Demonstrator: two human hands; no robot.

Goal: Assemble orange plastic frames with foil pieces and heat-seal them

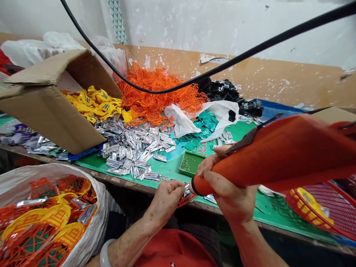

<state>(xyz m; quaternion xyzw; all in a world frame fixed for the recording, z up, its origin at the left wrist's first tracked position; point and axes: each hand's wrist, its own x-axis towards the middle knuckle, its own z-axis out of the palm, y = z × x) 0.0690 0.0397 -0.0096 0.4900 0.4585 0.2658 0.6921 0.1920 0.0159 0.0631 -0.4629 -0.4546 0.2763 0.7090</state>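
Observation:
My right hand (225,185) is wrapped round an orange electric screwdriver (250,159), which lies slanted with its black-collared nose pointing down and left. That nose meets a small silver part (187,190) over an orange plastic frame (187,200) at the table's front edge. With thumb and fingers pinched, my left hand (169,196) holds this assembly from the left; the screwdriver's nose and my fingers partly hide it. Just behind the nose stands a green tray (191,163) with many tiny metal pieces, probably screws.
Silver parts (133,148) spread over the green table, below orange frames (158,89) and yellow parts (94,102) in a tipped carton (52,115). A full white sack (101,200) stands front left, a red basket (339,207) right. A black cable (194,78) sags across the view.

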